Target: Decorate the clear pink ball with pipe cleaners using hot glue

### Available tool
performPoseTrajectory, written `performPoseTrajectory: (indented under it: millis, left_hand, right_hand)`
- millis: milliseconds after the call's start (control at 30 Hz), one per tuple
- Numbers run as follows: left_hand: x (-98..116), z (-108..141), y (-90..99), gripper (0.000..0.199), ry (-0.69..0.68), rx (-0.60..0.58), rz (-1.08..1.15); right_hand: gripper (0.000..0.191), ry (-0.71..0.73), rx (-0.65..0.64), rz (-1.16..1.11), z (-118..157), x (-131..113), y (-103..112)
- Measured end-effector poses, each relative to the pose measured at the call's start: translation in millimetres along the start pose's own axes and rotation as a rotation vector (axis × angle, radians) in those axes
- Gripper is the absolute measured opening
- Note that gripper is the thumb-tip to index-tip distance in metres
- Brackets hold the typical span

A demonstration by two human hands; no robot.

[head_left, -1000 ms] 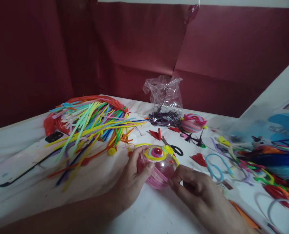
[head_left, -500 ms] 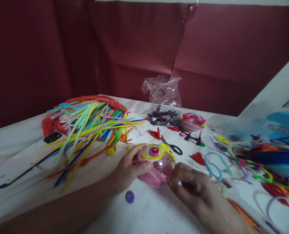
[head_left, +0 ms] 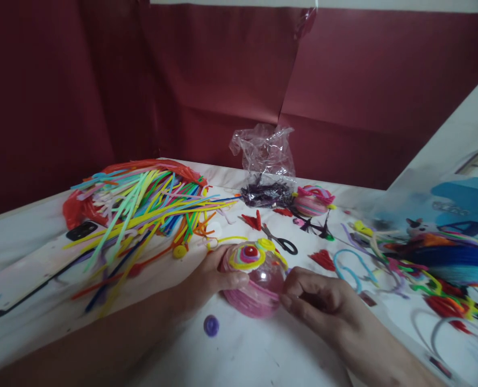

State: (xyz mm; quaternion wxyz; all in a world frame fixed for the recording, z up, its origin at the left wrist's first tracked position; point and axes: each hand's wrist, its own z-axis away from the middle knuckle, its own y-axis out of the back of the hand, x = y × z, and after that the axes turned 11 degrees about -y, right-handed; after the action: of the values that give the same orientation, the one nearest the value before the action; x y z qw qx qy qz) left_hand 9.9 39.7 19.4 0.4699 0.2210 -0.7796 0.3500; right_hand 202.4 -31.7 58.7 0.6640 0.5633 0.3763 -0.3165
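A clear plastic ball [head_left: 258,279] sits on the white table, wrapped low down in pink pipe cleaner and capped with a yellow, pink and red spiral. My left hand [head_left: 208,279] cups its left side, thumb across the front. My right hand [head_left: 317,301] pinches the pink pipe cleaner at the ball's right edge. A small purple coil [head_left: 211,325] lies on the table just in front of my left wrist.
A big heap of coloured pipe cleaners [head_left: 142,201] lies at the left, with a phone [head_left: 33,269] beside it. Scissors [head_left: 279,241], a crumpled clear bag [head_left: 265,156] and a second wrapped ball [head_left: 309,201] lie behind. More pipe cleaners [head_left: 436,269] crowd the right.
The ball has been turned and lowered slightly between my hands. A purple coil has appeared on the table in front of my left wrist. The view has shifted a little to the right.
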Motion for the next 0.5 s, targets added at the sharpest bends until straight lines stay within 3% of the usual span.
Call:
performPoseTrajectory:
  millis: [233, 500]
  left_hand:
    - [-2.9, 2.5, -0.1, 0.061, -0.013, 0.103, 0.019]
    - [-0.8, 4.0, -4.7, 0.051, -0.083, 0.155, 0.045]
  right_hand:
    - [0.047, -0.087, -0.055, -0.026, 3.1, -2.8, 3.0]
    - [0.059, -0.159, -0.052, -0.093, -2.4, -1.6, 3.7]
